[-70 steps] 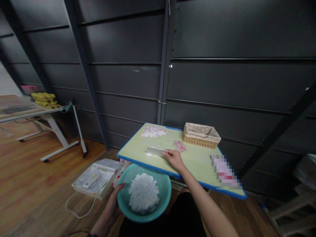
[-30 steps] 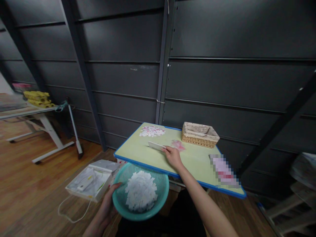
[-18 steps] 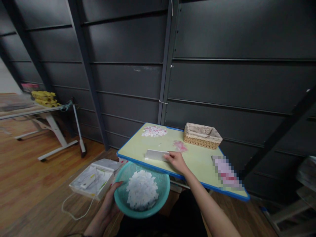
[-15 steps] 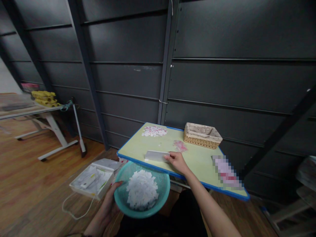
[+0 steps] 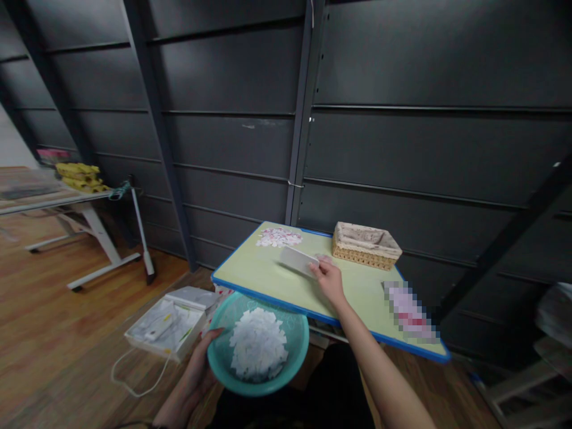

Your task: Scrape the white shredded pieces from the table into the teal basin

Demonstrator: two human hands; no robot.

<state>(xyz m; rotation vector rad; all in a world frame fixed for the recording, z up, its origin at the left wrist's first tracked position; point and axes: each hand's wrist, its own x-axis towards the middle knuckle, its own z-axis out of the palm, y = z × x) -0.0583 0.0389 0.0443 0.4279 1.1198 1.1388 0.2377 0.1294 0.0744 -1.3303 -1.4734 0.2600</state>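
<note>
My left hand (image 5: 206, 357) grips the rim of a teal plastic colander (image 5: 295, 351), held just below the table's front edge. A heap of white paper scraps (image 5: 258, 345) fills its middle. Over the yellow tabletop (image 5: 263, 273), my right hand (image 5: 328, 280) pinches one end of a flat, pale rectangular plate (image 5: 297, 260), tilted above the surface; its exact kind is unclear. Beyond the plate lies a pile of white and pink paper bits (image 5: 279, 236). A small pinkish patch (image 5: 325, 258) is partly covered by my right hand.
A wicker basket (image 5: 366, 256) with a cloth lining stands at the table's back right. A blurred-out pink item (image 5: 411, 313) lies at the right end. An open white box (image 5: 163, 328) with a cord handle sits lower left. Behind is a dark panelled wall (image 5: 232, 143).
My right hand has lifted the pale plate from near the front edge and moved it away from me and slightly right. The left hand and colander have hardly moved.
</note>
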